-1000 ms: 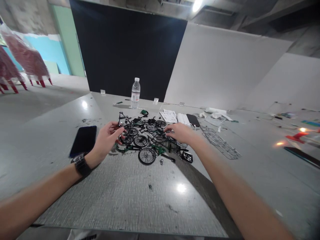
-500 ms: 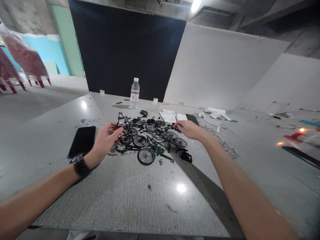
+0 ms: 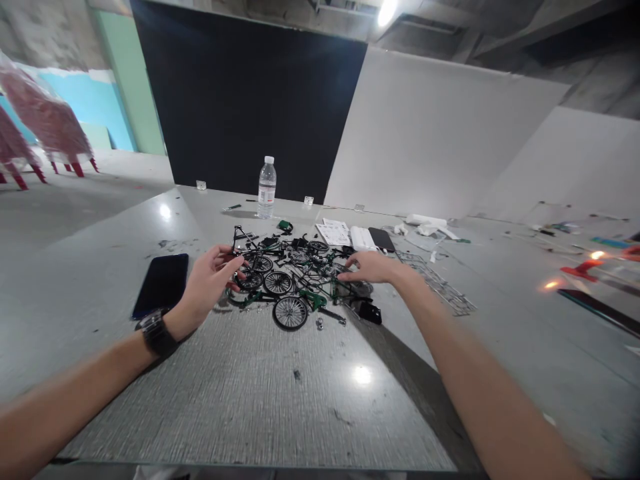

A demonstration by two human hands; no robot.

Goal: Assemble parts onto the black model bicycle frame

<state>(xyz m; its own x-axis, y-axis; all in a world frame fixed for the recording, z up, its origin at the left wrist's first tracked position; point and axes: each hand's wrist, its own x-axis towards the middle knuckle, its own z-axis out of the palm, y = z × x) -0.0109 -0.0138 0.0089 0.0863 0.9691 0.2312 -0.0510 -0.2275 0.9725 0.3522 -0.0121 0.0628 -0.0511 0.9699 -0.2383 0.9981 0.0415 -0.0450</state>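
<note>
A heap of miniature bicycle parts [image 3: 300,267] lies on the grey table, with black spoked wheels, green pieces and small dark fittings. On its left side, my left hand [image 3: 213,277] is curled round a black model bicycle frame [image 3: 241,237], which tilts up above the wheels; the grip is partly hidden. My right hand [image 3: 367,268] hovers low over the right side of the heap, palm down. Its fingers are bent and slightly apart, with nothing visible between them. In front lies a spoked wheel [image 3: 291,313] beside a green part [image 3: 314,300].
A black phone [image 3: 161,285] lies left of my left hand. Behind the heap are a water bottle [image 3: 267,188], printed sheets [image 3: 333,232], a white item [image 3: 363,238] and a dark flat one [image 3: 381,239]. A metal grid [image 3: 440,283] lies at right.
My right hand has moved a little left and nearer to me over the heap. My left hand keeps its place at the frame. The whole view has shifted slightly.
</note>
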